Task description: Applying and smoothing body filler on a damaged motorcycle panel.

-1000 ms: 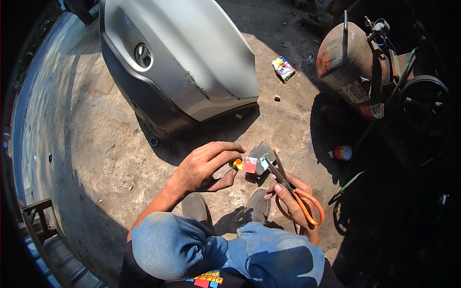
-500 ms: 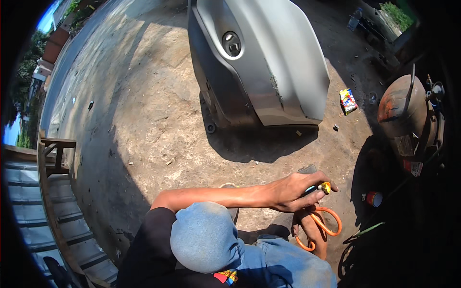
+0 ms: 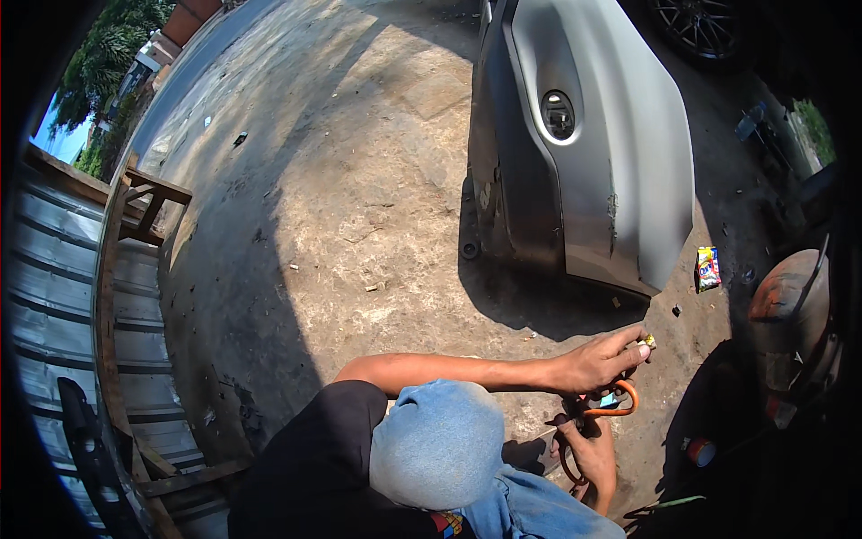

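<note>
My left hand (image 3: pixel 593 366) reaches across my knee from the left, its thumb and fingers pinching a small yellow-and-white thing (image 3: pixel 648 342) whose kind I cannot make out. Just below it, my right hand (image 3: pixel 594 454) is closed around a looped orange hose (image 3: pixel 626 401). A dark, pointed part sticks out beside its thumb, and a bit of teal shows under the left palm; what these belong to is mostly hidden. Ahead of both hands stands a grey car bumper (image 3: pixel 620 162) with a round lamp (image 3: pixel 558 116) and a scuffed patch near its lower corner.
A colourful packet (image 3: pixel 708 269) lies right of the bumper. Beyond it stands a rusty rounded tank (image 3: pixel 790 301), with a small red can (image 3: pixel 700 452) nearby in shadow. A wooden frame (image 3: pixel 106 314) with corrugated metal sheets (image 3: pixel 54 296) borders the left. A car wheel (image 3: pixel 700 27) shows at top right.
The view has swung left, so the bumper sits further right. My left hand has lifted slightly away from the right hand, still pinching the yellow-and-white thing. The orange hose's loop has changed shape.
</note>
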A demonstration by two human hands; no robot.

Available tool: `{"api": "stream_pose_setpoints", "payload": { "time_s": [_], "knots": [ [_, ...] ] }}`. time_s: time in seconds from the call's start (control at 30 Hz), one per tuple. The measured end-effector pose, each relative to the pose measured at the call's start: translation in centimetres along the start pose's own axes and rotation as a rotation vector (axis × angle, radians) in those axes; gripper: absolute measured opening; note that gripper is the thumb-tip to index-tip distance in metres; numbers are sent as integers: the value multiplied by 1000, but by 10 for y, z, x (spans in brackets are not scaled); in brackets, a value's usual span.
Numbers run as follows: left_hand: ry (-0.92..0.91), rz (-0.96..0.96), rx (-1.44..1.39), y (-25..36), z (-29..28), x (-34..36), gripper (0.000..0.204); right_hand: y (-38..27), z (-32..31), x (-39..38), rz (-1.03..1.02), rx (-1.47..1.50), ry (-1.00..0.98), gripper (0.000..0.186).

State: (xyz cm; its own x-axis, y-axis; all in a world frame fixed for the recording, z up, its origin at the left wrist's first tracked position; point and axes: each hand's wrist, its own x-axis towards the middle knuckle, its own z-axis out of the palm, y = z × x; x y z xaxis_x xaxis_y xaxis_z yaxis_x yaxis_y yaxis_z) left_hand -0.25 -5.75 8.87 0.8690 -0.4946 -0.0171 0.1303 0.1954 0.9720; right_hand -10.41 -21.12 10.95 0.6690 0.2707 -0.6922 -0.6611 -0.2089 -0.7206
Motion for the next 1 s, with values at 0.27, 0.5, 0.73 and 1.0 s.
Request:
{"api": "stream_pose_setpoints", "payload": {
  "time_s": [0.27, 0.5, 0.73, 1.0],
  "knots": [
    [17, 285, 529, 27, -62, -27, 28, -25, -8, -10, -223, -448, 313, 37],
    [-126, 337, 461, 29, -63, -42, 31, -60, -31, -57, -522, -425, 523, 30],
    [-176, 328, 364, 28, -64, -49, 36, -91, -26, -61, -616, -761, 398, 26],
    [-184, 356, 368, 30, -63, -49, 37, -107, -19, -57, -705, -909, 351, 25]
  ]
}}
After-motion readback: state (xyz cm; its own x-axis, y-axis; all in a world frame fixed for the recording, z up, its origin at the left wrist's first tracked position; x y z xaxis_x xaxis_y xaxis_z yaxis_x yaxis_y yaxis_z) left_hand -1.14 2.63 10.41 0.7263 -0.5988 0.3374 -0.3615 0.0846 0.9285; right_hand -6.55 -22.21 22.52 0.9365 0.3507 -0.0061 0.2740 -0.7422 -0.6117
